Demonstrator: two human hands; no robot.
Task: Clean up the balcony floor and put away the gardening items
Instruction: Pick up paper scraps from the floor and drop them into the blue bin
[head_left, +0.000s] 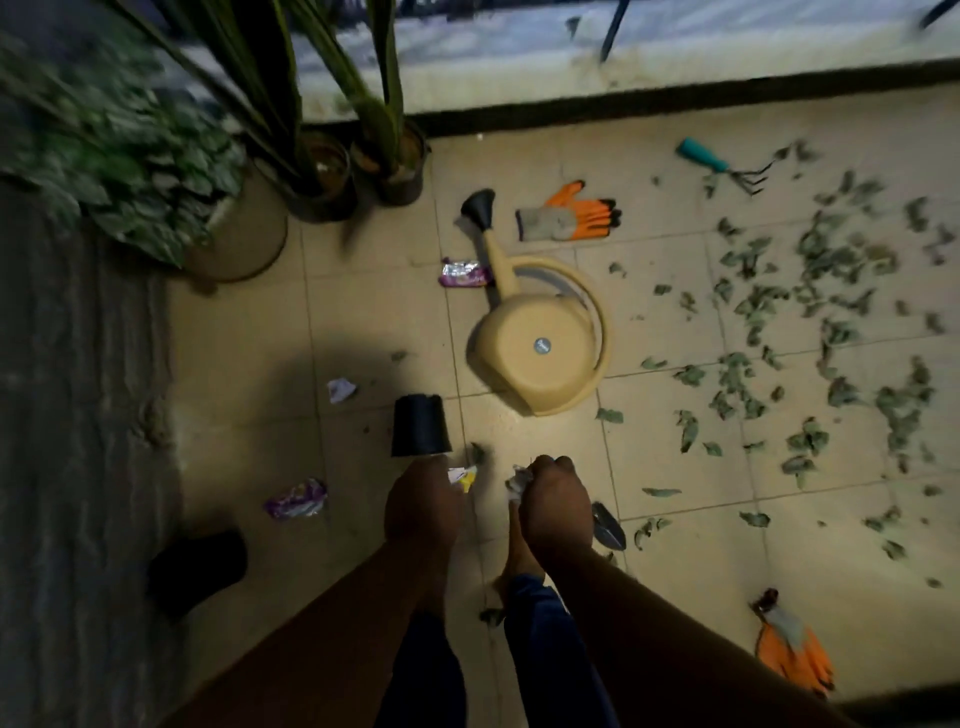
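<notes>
Gathering litter by hand, low in the middle of the frame: left hand curled round a yellow-and-white scrap, right hand closed on a crumpled white paper — both fists full, so worth emptying somewhere before stooping again, though no bin shows anywhere in view. Best taken next, by nearness: purple wrapper at lower left, then white paper scrap just above the tipped black pot, then second purple wrapper beside the spout of the watering can, lying on its side at centre. Wiser not to hand-pick the dry leaves strewn over the right half of the tiled floor — probably a sweeping job, easier once tools are lifted clear. Still to put away: hand rake at upper right, orange glove above the can, its mate at lower right, trowel partly hidden behind the right wrist. Care needed near the potted plants at upper left; poor light, easy to miss small scraps.
</notes>
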